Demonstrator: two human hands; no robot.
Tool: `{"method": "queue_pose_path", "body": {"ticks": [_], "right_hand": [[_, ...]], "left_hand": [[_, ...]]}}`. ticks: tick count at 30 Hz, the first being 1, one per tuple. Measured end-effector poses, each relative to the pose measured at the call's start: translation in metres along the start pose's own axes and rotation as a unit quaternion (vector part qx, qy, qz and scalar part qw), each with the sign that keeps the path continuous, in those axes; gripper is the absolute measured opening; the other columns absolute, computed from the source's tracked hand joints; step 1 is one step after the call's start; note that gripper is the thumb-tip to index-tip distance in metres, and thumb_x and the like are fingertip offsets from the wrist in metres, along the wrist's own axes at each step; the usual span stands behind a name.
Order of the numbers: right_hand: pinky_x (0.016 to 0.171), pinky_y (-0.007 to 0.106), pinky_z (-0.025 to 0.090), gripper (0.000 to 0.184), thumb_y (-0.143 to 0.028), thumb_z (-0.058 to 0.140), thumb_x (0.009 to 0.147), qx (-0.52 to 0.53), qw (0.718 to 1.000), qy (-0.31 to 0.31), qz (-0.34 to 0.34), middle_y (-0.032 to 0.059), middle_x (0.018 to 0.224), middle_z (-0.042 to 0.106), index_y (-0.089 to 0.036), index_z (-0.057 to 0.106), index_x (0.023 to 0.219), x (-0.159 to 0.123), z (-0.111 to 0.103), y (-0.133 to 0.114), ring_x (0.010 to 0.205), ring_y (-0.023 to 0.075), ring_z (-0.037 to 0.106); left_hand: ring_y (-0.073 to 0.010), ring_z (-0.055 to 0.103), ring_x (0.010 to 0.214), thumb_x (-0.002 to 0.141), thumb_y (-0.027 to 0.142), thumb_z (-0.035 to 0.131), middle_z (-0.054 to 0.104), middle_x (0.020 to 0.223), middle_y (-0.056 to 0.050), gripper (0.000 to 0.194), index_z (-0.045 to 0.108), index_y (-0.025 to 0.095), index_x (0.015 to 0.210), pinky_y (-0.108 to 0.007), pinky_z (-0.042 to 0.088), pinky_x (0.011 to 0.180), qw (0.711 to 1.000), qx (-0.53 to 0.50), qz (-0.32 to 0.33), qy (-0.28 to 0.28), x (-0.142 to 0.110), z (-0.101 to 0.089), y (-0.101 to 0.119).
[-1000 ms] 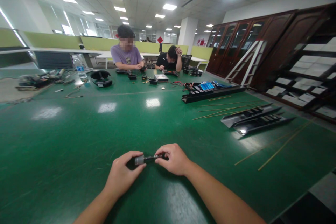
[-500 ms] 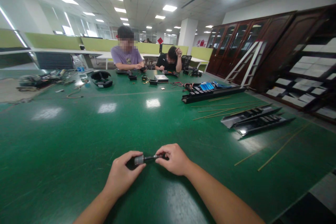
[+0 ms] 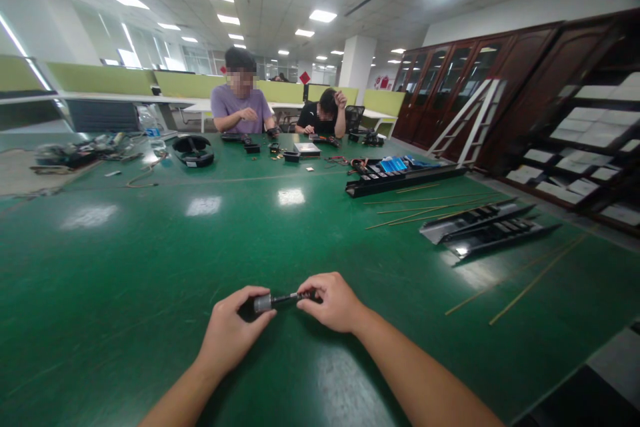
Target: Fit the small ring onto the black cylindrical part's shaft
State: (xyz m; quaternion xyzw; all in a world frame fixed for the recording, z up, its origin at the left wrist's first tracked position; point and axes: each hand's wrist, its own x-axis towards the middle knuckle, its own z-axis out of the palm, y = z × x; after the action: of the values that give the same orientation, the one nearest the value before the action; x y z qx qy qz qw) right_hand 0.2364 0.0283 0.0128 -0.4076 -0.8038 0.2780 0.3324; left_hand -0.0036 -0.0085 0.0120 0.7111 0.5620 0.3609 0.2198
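Note:
Just over the near part of the green table, a small grey metal cylinder [image 3: 263,303] lies level between the thumb and fingers of my left hand [image 3: 225,330]. From its right end a thin dark rod [image 3: 285,299] runs across to my right hand [image 3: 333,303]. My right thumb and fingertips pinch the rod's far end, where small dark bits show between the fingers. What kind of part this is, I cannot make out. My fingers hide the rod's tip.
Black metal channels [image 3: 500,240] and thin brass-coloured rods [image 3: 540,280] lie to the right. Farther back is a long black tray [image 3: 410,180] with blue pieces. A black headset [image 3: 193,152] sits at the far left. Two people [image 3: 240,107] sit across the table [image 3: 150,267].
My hands and the part have hardly moved, with only a slight shift left. Across the table, the person in purple has lifted one hand toward the chest.

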Motion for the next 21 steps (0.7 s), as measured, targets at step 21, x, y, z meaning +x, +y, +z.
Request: {"method": "queue_pose_path", "body": {"ticks": [21], "right_hand": [[0.056, 0.021, 0.040, 0.019, -0.031, 0.068, 0.079, 0.036, 0.999, -0.025, 0.021, 0.0019, 0.074, 0.070, -0.017, 0.074, 0.089, -0.002, 0.000, -0.001, 0.059, 0.0110, 0.057]], "left_hand": [[-0.0277, 0.070, 0.097, 0.071, 0.059, 0.074, 0.071, 0.109, -0.013, 0.056, 0.062, 0.016, 0.106, -0.036, 0.059, 0.086, 0.965, -0.198, -0.149, 0.079, -0.024, -0.079, -0.012]]}}
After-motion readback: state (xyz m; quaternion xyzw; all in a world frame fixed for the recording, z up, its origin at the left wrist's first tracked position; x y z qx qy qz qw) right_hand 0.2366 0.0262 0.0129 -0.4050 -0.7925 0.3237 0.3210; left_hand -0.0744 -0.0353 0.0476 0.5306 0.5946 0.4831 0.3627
